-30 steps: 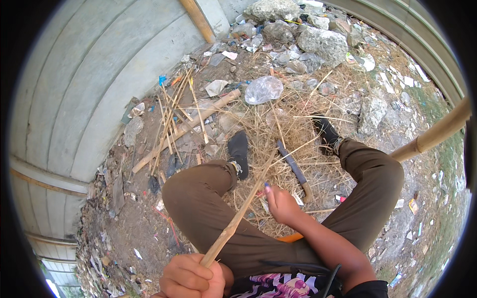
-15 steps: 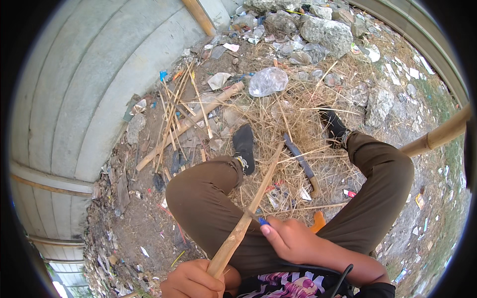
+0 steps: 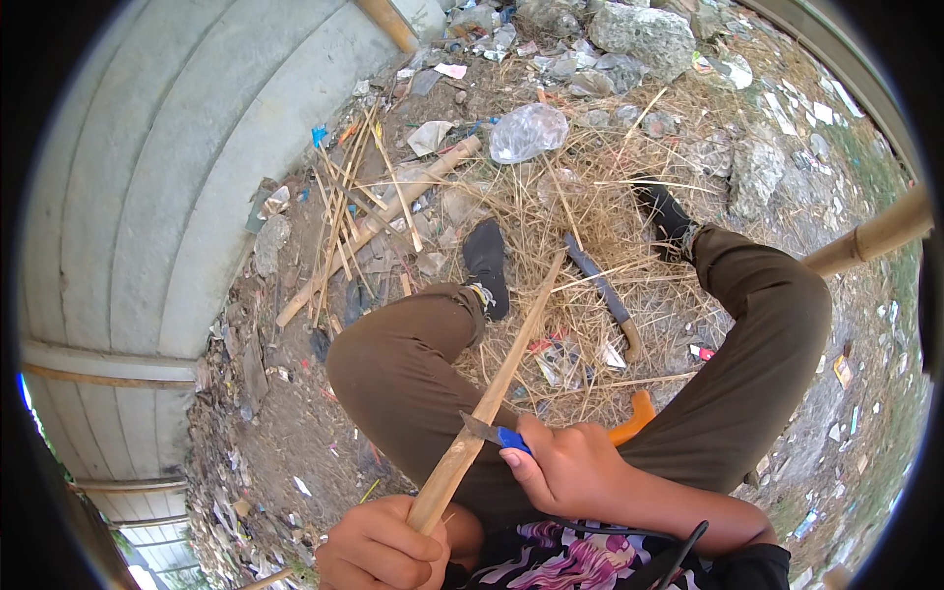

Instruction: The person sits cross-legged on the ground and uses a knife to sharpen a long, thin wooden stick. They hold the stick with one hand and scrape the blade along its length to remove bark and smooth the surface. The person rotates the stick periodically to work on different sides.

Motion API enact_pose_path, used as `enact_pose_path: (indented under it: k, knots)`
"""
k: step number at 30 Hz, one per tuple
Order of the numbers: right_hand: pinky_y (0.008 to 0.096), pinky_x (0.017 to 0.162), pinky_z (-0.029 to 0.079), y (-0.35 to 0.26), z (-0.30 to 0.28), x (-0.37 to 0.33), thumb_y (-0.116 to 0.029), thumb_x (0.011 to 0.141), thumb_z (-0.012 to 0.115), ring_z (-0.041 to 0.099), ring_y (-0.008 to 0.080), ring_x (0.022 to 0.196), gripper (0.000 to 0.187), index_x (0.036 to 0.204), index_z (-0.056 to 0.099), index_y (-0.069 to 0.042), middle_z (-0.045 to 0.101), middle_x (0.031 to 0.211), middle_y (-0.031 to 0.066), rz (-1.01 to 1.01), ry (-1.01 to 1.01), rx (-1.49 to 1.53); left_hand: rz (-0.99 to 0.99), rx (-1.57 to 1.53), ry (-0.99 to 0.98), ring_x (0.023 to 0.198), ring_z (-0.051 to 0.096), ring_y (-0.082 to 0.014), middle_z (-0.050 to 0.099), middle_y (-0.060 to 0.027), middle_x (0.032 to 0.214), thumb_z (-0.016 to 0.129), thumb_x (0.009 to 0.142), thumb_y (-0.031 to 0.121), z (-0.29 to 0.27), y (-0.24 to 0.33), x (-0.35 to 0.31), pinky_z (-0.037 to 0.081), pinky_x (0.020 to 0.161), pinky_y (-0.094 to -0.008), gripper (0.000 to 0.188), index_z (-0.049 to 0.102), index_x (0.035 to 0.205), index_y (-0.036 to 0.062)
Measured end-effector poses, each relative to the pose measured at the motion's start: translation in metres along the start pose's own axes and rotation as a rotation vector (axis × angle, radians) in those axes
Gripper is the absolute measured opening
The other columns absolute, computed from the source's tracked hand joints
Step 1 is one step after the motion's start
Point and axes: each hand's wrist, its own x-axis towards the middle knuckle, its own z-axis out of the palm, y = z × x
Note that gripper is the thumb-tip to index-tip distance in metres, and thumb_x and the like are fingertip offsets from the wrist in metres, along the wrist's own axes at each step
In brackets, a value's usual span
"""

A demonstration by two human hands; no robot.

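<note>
My left hand (image 3: 385,547), low in the view, is wrapped round the near end of a long, pale bamboo strip (image 3: 497,388). The strip slants up and away to the right between my knees, its far end narrower. My right hand (image 3: 575,468) grips a small knife (image 3: 509,439) by its blue handle. The knife's short blade lies across the strip, a little above my left hand, and touches its surface. The rest of the handle is hidden inside my right fist.
A machete with a dark blade (image 3: 598,285) lies on dry straw between my feet. An orange handle (image 3: 634,418) shows by my right thigh. Thin bamboo sticks (image 3: 339,221) lie across a bamboo pole (image 3: 393,221) at left, near a concrete wall (image 3: 187,177). Rocks (image 3: 644,41) and litter lie beyond.
The knife has shifted slightly left over the bamboo strip, and more of its blade and blue handle now shows. My left hand keeps its hold. The whole view has shifted a little.
</note>
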Motion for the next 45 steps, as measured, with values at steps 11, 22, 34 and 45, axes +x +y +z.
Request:
enact_pose_path:
  k: [11,22,34,45]
  knots:
    - [0.0452,0.038,0.044,-0.017,-0.014,-0.010,-0.039,0.101,0.052,0.058,0.0344,0.040,0.040,0.085,0.053,-0.003,0.054,0.047,0.0145,-0.052,0.038,-0.030,-0.040,0.021,-0.022,0.034,0.028,-0.0037,0.038,0.0075,0.049,0.053,0.099,0.027,0.008,0.002,-0.002,0.031,0.037,-0.0232,0.034,0.042,0.068,0.0196]
    - [0.0449,0.040,0.044,-0.017,-0.012,-0.006,-0.036,0.102,0.052,0.056,0.0357,0.041,0.035,0.089,0.050,-0.003,0.052,0.048,0.0133,-0.037,-0.019,0.023,0.026,0.083,-0.019,0.038,0.031,-0.0038,0.042,0.0069,0.057,0.053,0.101,0.028,0.001,0.002,-0.005,0.031,0.036,-0.0205,0.026,0.047,0.078,0.0170]
    - [0.0432,0.039,0.044,-0.017,-0.010,0.006,-0.036,0.101,0.054,0.056,0.0332,0.040,0.034,0.090,0.050,-0.005,0.053,0.048,0.0114,0.015,-0.016,-0.021,-0.038,0.111,0.048,0.044,0.029,-0.0060,0.041,0.0057,0.063,0.043,0.104,0.049,-0.005,0.004,-0.001,0.026,0.039,-0.0238,0.042,0.049,0.077,0.0173]
    - [0.0471,0.043,0.047,-0.020,-0.012,0.007,-0.038,0.103,0.049,0.059,0.0370,0.044,0.039,0.090,0.053,-0.001,0.056,0.051,0.0141,-0.035,-0.027,-0.027,0.121,0.300,0.276,0.045,0.025,-0.0042,0.035,0.0083,0.064,0.038,0.106,0.053,-0.002,-0.009,0.001,0.023,0.041,-0.0215,0.040,0.048,0.087,0.0185]
